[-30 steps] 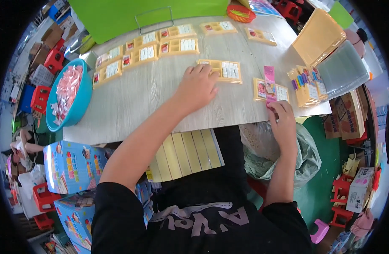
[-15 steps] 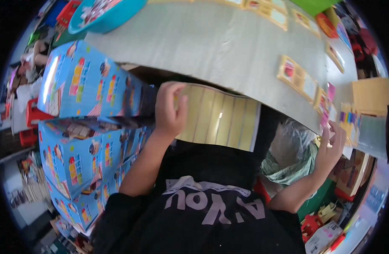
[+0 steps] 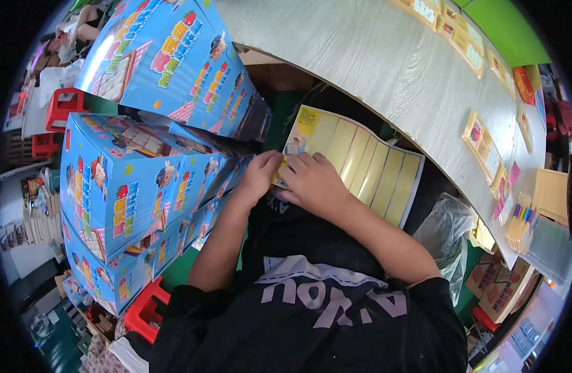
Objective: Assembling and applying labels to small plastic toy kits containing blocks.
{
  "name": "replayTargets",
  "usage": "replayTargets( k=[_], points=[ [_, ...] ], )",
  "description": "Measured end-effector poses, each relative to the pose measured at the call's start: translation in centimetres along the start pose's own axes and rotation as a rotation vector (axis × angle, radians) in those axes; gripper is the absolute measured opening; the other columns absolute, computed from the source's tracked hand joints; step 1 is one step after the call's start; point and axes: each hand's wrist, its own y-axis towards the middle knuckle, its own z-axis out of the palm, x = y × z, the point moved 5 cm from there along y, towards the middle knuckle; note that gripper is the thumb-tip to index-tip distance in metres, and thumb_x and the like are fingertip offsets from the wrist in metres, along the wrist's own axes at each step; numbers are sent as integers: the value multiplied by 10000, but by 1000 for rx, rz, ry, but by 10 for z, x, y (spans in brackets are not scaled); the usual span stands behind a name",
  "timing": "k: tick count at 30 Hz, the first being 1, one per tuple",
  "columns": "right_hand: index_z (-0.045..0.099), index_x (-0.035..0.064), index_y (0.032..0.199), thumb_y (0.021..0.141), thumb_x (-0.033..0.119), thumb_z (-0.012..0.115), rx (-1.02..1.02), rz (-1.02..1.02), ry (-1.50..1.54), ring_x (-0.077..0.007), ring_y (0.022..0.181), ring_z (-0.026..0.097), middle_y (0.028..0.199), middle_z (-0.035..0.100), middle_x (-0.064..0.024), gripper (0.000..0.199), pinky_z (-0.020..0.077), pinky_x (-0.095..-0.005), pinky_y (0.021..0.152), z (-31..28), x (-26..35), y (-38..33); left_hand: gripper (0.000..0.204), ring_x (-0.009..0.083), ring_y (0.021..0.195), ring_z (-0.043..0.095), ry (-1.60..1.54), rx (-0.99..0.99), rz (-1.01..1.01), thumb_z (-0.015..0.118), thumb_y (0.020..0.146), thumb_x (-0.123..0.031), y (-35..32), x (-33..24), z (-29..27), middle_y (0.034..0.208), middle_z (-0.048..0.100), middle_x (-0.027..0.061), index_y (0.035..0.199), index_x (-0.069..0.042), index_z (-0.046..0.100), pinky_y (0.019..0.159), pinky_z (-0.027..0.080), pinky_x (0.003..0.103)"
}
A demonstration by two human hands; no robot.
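A glossy sheet of yellow strips [image 3: 368, 166] lies across my lap below the table edge, its left strip printed with small patterns. At that printed end my two hands come together. My left hand [image 3: 260, 177] is closed at the sheet's left edge, thumb and fingers pressed together. Beside it, my right hand [image 3: 317, 185] is bent over the sheet's near left corner with its fingers curled in. What the fingertips pinch is mostly hidden by the hands.
Blue printed boxes [image 3: 121, 193] stand stacked on my left. The pale table [image 3: 360, 56] carries several small wooden frames [image 3: 484, 146] and a bundle of coloured pens [image 3: 521, 214]. A clear plastic bag [image 3: 444, 230] hangs at my right. A red stool [image 3: 146, 311] stands behind the boxes.
My right hand has come from the table's right side to the sheet, next to my left hand. The view has shifted, and the sheet's printed left end now shows.
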Motion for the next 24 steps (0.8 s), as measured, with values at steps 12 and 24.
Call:
replayTargets(
  k=[12, 24],
  points=[
    [549, 67, 952, 794, 221, 749, -142, -23, 359, -346, 915, 641, 947, 615, -148, 297, 531, -431, 816, 6, -10, -1, 283, 82, 496, 457, -366, 62, -288, 534, 1026, -274, -21, -32, 11, 763, 570, -1, 1228, -81, 584, 393, 330, 238],
    [567, 57, 976, 819, 269, 755, -113, 4, 484, -345, 913, 633, 926, 597, -136, 324, 530, -431, 816, 4, -16, -8, 315, 114, 969, 620, -430, 122, -211, 415, 1075, -157, -21, -32, 22, 1121, 625, 54, 1361, -57, 499, 796, 524, 261]
  ],
)
